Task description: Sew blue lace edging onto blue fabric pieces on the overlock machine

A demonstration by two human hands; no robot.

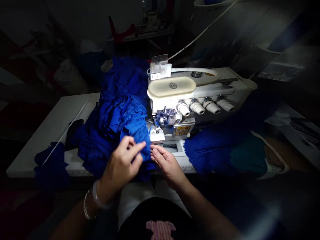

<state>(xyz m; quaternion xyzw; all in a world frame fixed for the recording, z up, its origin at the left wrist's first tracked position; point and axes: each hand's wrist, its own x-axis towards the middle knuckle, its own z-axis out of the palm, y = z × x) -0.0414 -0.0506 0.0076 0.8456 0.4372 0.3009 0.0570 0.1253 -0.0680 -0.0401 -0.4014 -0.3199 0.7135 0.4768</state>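
A heap of blue lace fabric lies on the white table, its near edge running up to the presser foot of a white overlock sewing machine. My left hand pinches the fabric's edge between thumb and fingers just in front of the foot. My right hand is closed on the same edge from the right, fingertips meeting the left hand's. Bracelets sit on my left wrist.
More blue fabric and a teal piece lie right of the machine. A dark flat object rests on the table at the left. Dim shelves and another machine stand behind. Surroundings are dark.
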